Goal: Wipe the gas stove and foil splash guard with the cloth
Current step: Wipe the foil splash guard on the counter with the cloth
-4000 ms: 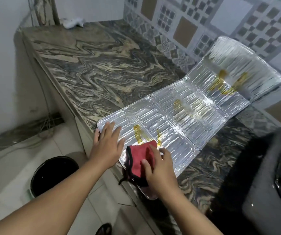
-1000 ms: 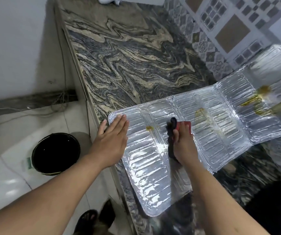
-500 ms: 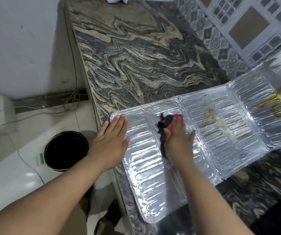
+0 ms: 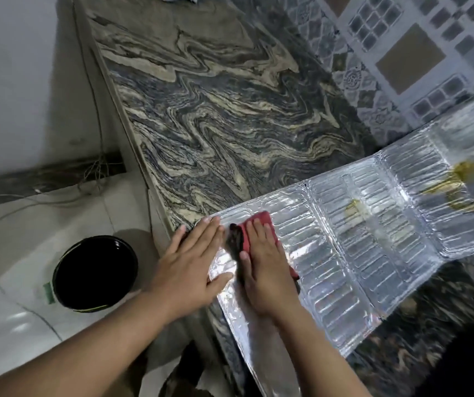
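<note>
Foil is getting there but it's far from done imo. The foil splash guard (image 4: 353,250) is lying flat across the marbled countertop (image 4: 215,104), near end hanging a bit over the counter edge. The near-left panel, where the hands are, looks shiny with no stains I can spot. The middle panel has a small yellowish smear (image 4: 354,206), and the far-right panel has bigger yellow-brown streaks (image 4: 459,181), so I'd say roughly a third of the guard is wiped. The gas stove isn't in shot (just a dark blurry shape at the near right, can't tell what it is), so I'm counting it as still to do.

Fingers: the right hand (image 4: 264,259) is flat on top of the red cloth (image 4: 258,224), fingers straight and close together, pressing it onto the foil at the far-left corner of the guard rather than bunching it up. The left hand (image 4: 192,265) is just beside it, palm down, fingers straight and slightly spread, pinning the guard's left edge.

Black bucket (image 4: 95,273) sits on the floor to the left.
</note>
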